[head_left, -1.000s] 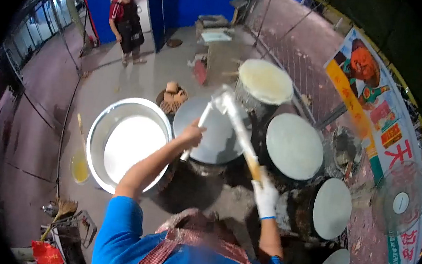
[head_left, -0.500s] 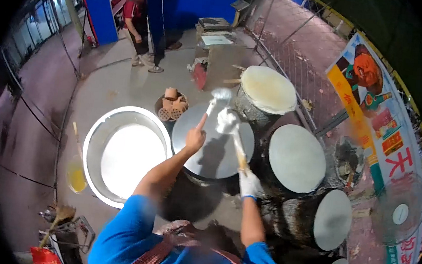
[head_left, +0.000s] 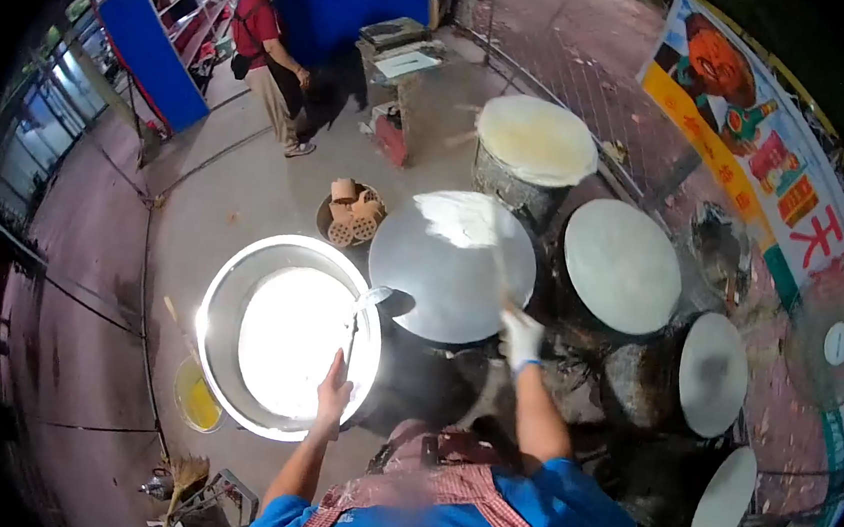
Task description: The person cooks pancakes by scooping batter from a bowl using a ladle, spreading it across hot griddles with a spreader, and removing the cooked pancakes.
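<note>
Basin [head_left: 225,337], wide metal, sits left of the working griddle and holds white liquid [head_left: 290,337]; biggest piece in play. Griddle [head_left: 421,275] is a grey disc, mostly bare. Around its far and right sides stand more round drum tops, nearest one pale [head_left: 623,266], farthest yellowish [head_left: 536,138]; can't tell lid from sheet. White batter [head_left: 458,217] lies as an uneven patch on the griddle's far side. Beyond the basin, honeycomb briquettes [head_left: 353,222] in a round pan.

Hands are well apart. Bare left hand [head_left: 333,396] is wrapped round the handle of a ladle [head_left: 376,298], bowl over the basin rim on the griddle side. White-gloved right hand [head_left: 520,338] grips a stick [head_left: 503,277], blurred, far end running to the batter; can't make out the tip.

Step in hand, my read: working batter across the plate. Next stroke calls for light, even pressure toward bare metal, ladle kept clear. Risk: thick patch, ragged edge.
</note>
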